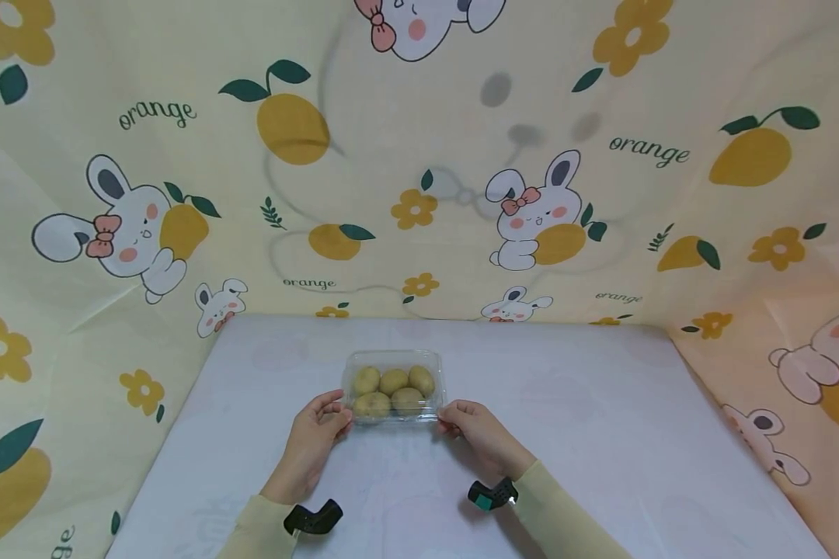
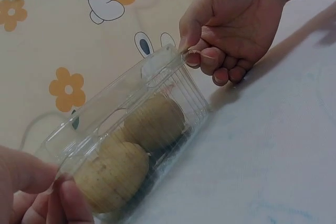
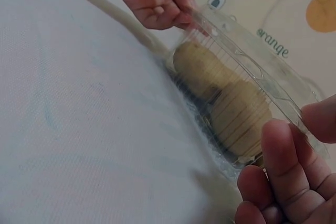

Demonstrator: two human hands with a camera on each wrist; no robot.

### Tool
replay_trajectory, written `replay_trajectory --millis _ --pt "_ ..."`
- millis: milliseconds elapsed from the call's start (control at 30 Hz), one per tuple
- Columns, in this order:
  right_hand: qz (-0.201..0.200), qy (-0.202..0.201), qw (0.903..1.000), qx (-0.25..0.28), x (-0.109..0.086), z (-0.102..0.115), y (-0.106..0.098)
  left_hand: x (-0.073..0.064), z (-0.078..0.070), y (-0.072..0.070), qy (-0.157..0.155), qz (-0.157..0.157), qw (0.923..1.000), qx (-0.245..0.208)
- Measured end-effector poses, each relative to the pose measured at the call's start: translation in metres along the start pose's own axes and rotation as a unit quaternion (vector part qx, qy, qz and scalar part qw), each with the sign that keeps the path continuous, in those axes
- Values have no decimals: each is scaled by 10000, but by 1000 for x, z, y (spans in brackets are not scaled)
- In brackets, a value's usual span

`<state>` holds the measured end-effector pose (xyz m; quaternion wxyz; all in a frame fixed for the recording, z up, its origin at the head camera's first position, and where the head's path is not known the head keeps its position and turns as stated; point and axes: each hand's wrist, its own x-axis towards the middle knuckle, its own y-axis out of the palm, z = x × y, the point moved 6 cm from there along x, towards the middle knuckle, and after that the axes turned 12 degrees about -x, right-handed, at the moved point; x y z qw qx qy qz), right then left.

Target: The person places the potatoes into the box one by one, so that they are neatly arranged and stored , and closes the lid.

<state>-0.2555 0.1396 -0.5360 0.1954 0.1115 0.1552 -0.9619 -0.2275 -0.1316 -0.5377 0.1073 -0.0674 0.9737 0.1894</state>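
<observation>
A clear plastic clamshell box (image 1: 395, 359) with several potatoes (image 1: 395, 381) inside stands on the white table, its lid down over them. My left hand (image 1: 312, 436) pinches the box's front left corner at the rim between thumb and fingers. At the front right corner, my right hand (image 1: 485, 435) pinches the same rim. The left wrist view shows the ribbed side of the box (image 2: 186, 95) with potatoes (image 2: 113, 174) behind it. In the right wrist view the thumb and fingers (image 3: 286, 153) of the right hand meet at the rim.
The white tabletop (image 1: 573, 404) spreads around the box. Behind and at both sides hangs a cream cloth (image 1: 405, 116) printed with rabbits, flowers and oranges. Each wrist carries a black camera, such as the left one (image 1: 313, 519).
</observation>
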Motion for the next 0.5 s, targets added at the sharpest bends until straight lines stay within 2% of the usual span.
replay_trajectory --millis 267,500 --pt "21 -9 10000 -65 2 0 -2 4 -4 3 35 75 9999 64" --pt "108 -34 9999 -23 6 -1 6 3 -4 -4 -29 19 10000 63"
